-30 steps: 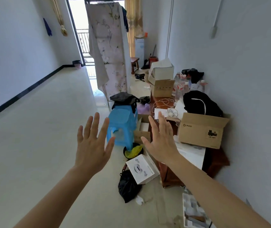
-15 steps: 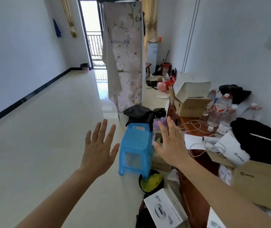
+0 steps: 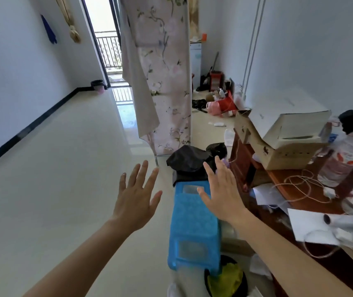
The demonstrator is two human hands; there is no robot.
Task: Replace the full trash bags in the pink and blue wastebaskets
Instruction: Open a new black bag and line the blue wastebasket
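A pink wastebasket (image 3: 98, 85) lined with a black bag stands far down the hall by the balcony door. My left hand (image 3: 135, 197) is raised in front of me, fingers spread, holding nothing. My right hand (image 3: 222, 192) is raised too, fingers straight, over a blue plastic stool (image 3: 193, 229). A heap of black bag plastic (image 3: 189, 160) lies just behind the stool. A black basket with yellow stuff inside (image 3: 227, 278) sits at the stool's near foot. No blue wastebasket shows.
A floral sheet (image 3: 167, 78) hangs on a rack ahead. A cluttered wooden table (image 3: 297, 200) with cardboard boxes (image 3: 282, 136), water bottles (image 3: 342, 161) and cables runs along the right wall. Red and pink clutter (image 3: 222, 103) lies beyond. Open tiled floor (image 3: 53, 168) stretches left.
I have walked forward along the hall; the stool, black bag and table have come much closer. Both hands stay raised and empty throughout.
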